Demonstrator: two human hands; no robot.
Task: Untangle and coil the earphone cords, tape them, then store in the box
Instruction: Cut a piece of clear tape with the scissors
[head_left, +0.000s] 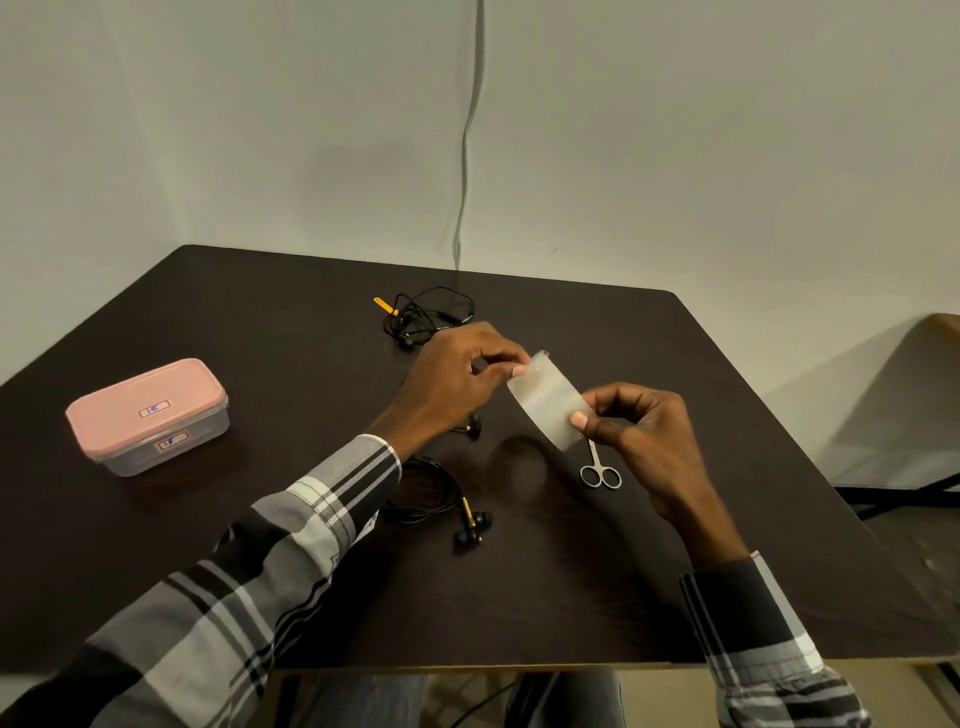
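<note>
Tape: a clear strip of tape (545, 400) held taut in the air over the middle of the counter, between both hands.
Left hand: the left hand (457, 382) has its grip closed on the far end of the strip, thumb and fingertips pinching it.
Right hand: the right hand (639, 431) has its grip closed on the near end the same way.
Coiled earphones: one set (441, 499) lies loosely looped near the left forearm, earbuds to its right.
Tangled earphones: another set (423, 317) sits bunched at the far side, with a yellow tag.
Third cord: an earbud (472, 428) shows under the left wrist; its cord is mostly hidden.
Box: a pink-lidded box (148, 415) stands at the left, lid on, well apart from the cords.
Scissors: small scissors (600, 467) lie just below the right hand.
Handling: the tape looks light, floppy and sticky, likely to fold on itself; best held by its ends. The cords are thin and limp, so pinch the whole bundle.
Surface: dark counter (675, 571), smooth and matte.
Room: plain pale wall (208, 130) in a corner, with a cable (465, 156) running down it.
</note>
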